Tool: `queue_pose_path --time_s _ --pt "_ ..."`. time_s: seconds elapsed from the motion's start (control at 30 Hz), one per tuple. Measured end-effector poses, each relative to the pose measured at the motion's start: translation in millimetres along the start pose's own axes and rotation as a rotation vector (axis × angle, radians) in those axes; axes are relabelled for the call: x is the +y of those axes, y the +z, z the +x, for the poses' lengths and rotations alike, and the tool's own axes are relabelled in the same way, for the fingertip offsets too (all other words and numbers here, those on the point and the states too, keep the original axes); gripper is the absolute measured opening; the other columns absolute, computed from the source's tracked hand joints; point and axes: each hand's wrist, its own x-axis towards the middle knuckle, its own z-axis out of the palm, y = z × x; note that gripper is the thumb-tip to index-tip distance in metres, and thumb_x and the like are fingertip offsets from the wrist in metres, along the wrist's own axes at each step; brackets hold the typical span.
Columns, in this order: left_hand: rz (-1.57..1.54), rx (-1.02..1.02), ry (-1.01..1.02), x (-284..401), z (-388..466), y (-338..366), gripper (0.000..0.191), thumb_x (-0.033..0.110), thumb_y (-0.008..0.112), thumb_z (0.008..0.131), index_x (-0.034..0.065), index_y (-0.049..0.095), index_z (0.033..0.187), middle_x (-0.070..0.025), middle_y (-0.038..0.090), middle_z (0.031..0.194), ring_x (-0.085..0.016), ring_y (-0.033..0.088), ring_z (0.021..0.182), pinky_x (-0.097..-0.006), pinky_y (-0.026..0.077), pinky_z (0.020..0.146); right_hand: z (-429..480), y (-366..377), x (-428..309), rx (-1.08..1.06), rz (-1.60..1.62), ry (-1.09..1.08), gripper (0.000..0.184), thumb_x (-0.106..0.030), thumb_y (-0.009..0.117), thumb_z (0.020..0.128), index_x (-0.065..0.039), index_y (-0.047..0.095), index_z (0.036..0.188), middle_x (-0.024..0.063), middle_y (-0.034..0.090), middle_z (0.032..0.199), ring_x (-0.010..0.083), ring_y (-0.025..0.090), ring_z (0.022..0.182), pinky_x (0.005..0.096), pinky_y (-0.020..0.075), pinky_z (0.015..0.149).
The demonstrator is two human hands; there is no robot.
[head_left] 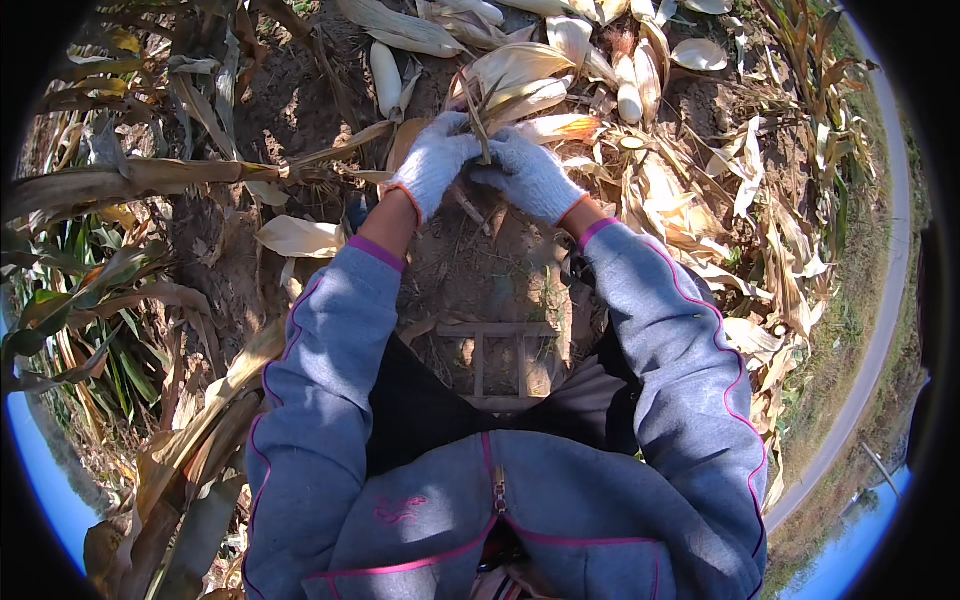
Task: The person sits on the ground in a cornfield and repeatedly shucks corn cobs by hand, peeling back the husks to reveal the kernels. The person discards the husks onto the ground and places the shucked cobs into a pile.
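Note:
My left hand (439, 161), in a white knit glove with an orange cuff edge, is at the upper middle with curled fingers. Close beside it my right hand (529, 172), gloved alike, is bent inward so that the fingertips of both nearly meet. Dry corn husk leaves (484, 124) rise between the two hands, and both hands grip at their base. Whether an ear is inside is hidden by the gloves. Just beyond the hands lie a partly husked ear of corn (536, 97) and a husk with an orange-red tip (562, 127).
Husked pale ears (386, 79) and loose husks (667, 195) lie on the soil ahead and to the right. A long dry corn stalk (135, 178) reaches in from the left. Standing corn plants (112, 337) are farther left. A small wooden frame (480, 330) sits between the legs.

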Motion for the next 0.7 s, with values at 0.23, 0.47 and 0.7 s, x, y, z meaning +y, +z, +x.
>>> queue_pose_path --time_s 0.23,0.47,0.7 --pt "0.487 0.134 0.168 -31 -19 -1 0.037 0.024 0.068 0.086 0.0003 0.056 0.112 -0.0112 0.063 0.098 -0.018 0.059 0.088 -0.0313 0.048 0.076 -38 47 -21 0.334 0.092 0.083 0.019 -0.02 0.068 0.082 -0.011 0.065 0.099 0.012 0.059 0.097 0.0326 0.058 0.095 0.0405 0.0481 0.081" --pt "0.508 0.275 0.02 -82 -75 17 0.041 0.029 0.063 0.086 -0.0023 0.051 0.109 -0.0234 0.061 0.094 -0.038 0.06 0.088 -0.0452 0.048 0.076 -88 64 -29 0.398 0.172 0.119 0.032 -0.018 0.072 0.074 -0.01 0.063 0.104 0.0126 0.06 0.106 0.0331 0.057 0.105 0.0408 0.0466 0.089" --pt "0.205 0.31 -0.246 -71 -103 38 0.035 0.024 0.06 0.089 0.0013 0.05 0.113 -0.0148 0.062 0.091 -0.024 0.062 0.071 -0.0382 0.05 0.053 -114 73 -23 0.297 0.274 0.291 0.053 -0.029 0.073 0.075 -0.012 0.058 0.123 0.014 0.059 0.119 0.0314 0.054 0.115 0.039 0.0432 0.098"
